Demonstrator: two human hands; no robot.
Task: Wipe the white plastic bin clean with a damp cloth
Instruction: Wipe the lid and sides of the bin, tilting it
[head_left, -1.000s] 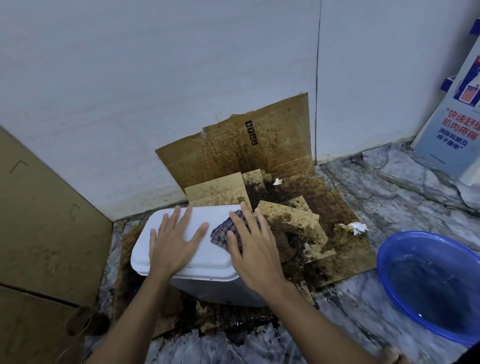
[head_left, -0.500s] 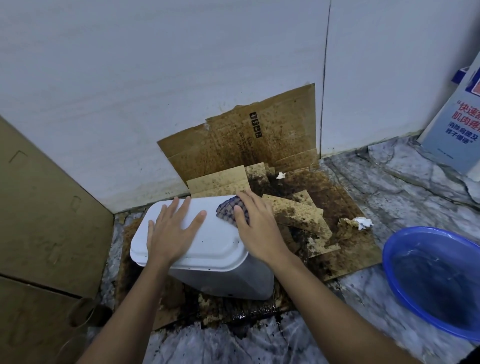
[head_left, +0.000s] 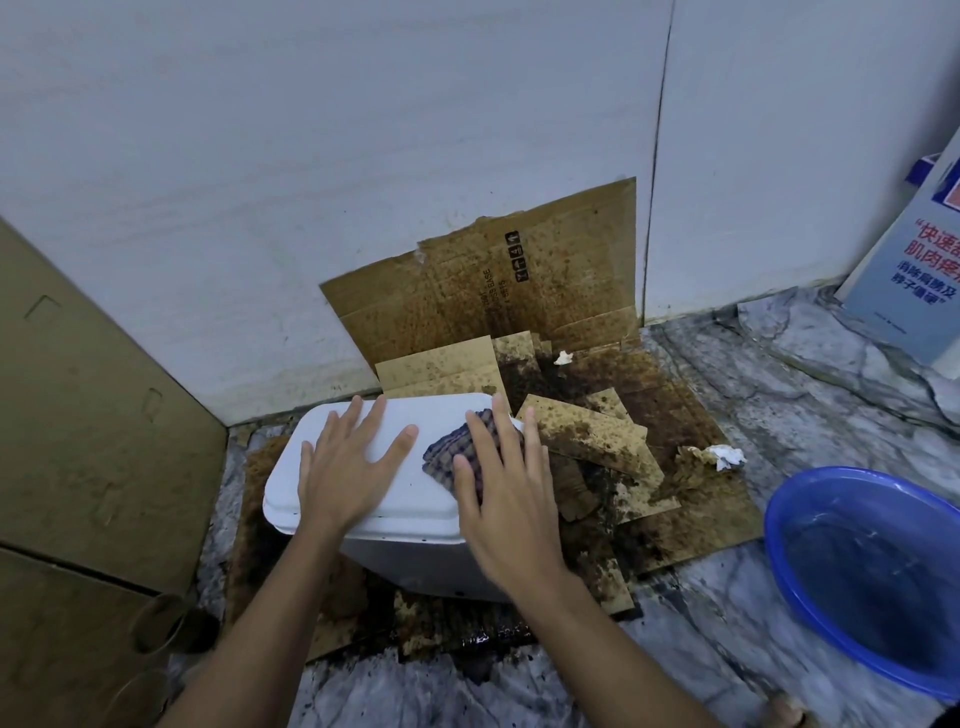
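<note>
The white plastic bin (head_left: 436, 415) stands on stained cardboard on the floor, its flat lidded top facing up. My left hand (head_left: 345, 470) lies flat on the left of the top, fingers spread, holding nothing. My right hand (head_left: 506, 496) presses a dark checked cloth (head_left: 451, 453) onto the right part of the top, fingers extended over it. Most of the cloth is hidden under that hand; a folded edge shows to its left.
Dirty, stained cardboard (head_left: 597, 415) covers the floor and leans on the white wall behind the bin. A blue basin (head_left: 872, 577) of water sits at the right. A brown cardboard box (head_left: 88, 415) stands on the left, a blue printed box (head_left: 914, 280) at far right.
My right hand slid the cloth toward the far edge of the bin's top and has come back a little nearer. My left hand stayed flat on the top.
</note>
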